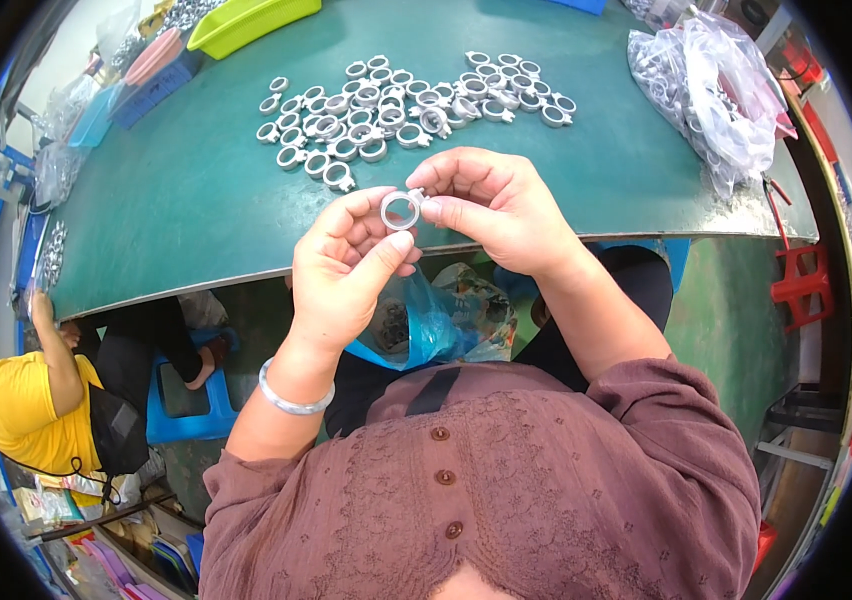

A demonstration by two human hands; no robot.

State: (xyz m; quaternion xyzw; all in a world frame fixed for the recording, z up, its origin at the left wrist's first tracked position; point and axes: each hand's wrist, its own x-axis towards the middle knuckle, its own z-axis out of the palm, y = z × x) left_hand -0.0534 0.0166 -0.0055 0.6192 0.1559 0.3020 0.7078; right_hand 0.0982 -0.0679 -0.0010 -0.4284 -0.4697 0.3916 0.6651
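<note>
I hold one small grey ring-shaped clamp part between both hands, just over the near edge of the green table. My left hand pinches its lower left rim with thumb and fingers. My right hand grips the lug on its right side with the fingertips. Farther back on the table lies a spread of several like ring parts, laid flat in rows. A silver bangle sits on my left wrist.
A clear bag of more parts lies at the table's right. A yellow-green tray and blue and pink bins stand at the back left. A blue plastic bag rests on my lap. Another person in yellow sits lower left. A red stool stands right.
</note>
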